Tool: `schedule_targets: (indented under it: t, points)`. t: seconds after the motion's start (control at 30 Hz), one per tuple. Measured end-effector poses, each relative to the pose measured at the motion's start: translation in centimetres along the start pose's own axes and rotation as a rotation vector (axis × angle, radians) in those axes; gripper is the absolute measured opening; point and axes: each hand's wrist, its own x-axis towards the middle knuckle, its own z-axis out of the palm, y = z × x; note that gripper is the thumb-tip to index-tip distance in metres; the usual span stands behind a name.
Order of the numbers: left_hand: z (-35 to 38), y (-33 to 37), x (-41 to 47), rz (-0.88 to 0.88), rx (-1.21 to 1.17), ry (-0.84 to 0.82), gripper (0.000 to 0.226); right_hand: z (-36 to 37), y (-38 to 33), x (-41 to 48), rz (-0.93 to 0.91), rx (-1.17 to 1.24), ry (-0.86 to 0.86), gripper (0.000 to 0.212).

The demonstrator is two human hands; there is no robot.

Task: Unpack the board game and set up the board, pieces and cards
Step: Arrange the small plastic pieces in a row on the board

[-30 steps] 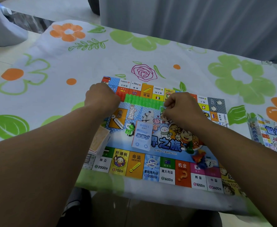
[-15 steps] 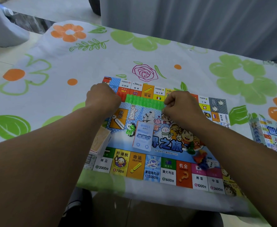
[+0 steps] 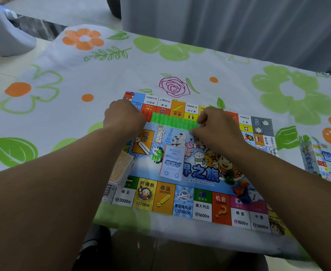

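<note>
A grey curtain [image 3: 239,26] is hanging behind the table [image 3: 62,118], which is wearing a flowered cloth. The board [image 3: 201,210] is already lying unfolded and flat near the table's front edge, so that step looks done.

At its left edge a stack of orange cards [image 3: 121,167] is sitting half on the board. Above that stack, the left hand [image 3: 124,118] is curling into a fist against the left end of a row of green houses [image 3: 172,121]. Its fingers are hiding behind the knuckles, so whether it is gripping anything is not clear. The row itself is running along the board's far side, just inside the border squares.

A stack of blue cards [image 3: 172,163] is resting in the board's middle. The right hand [image 3: 217,130] is pinching the right end of the green row, apparently straightening it. Some coloured pawns [image 3: 241,189] and a die [image 3: 254,196] are lying bunched together towards the board's near right. The game box [image 3: 327,163] is lying well apart at the far right.

Most of the contents seem to be out of the box. What is probably remaining is tidying the houses, placing the cards and spreading the pawns.
</note>
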Motion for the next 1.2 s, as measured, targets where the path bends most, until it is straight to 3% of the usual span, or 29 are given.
schedule_targets:
  t: [0.37,0.47,0.57,0.73,0.9,1.2]
  points:
    - [-0.1,-0.1,0.1,0.005,-0.014,0.003,0.024,-0.8,-1.0,-0.3,-0.021,0.013,-0.007,0.021]
    - [0.0,-0.2,0.2,0.008,-0.022,0.004,0.024,-1.4,-3.6,-0.9,-0.147,0.099,-0.112,0.010]
    - [0.2,-0.2,0.3,0.019,-0.010,0.008,0.025,-1.0,-6.5,-2.2,-0.310,-0.014,-0.330,0.014]
    - [0.3,-0.3,0.5,0.029,0.002,0.026,0.029,0.3,-8.6,-3.3,-0.497,-0.259,-0.371,0.027]
    - [0.5,-0.4,0.6,0.038,0.006,0.023,0.033,1.0,-8.8,-3.3,-0.493,-0.334,-0.344,0.022]
    - [0.3,-0.2,0.4,0.029,0.001,0.025,0.036,2.0,-8.9,-2.6,-0.469,-0.190,-0.366,0.022]
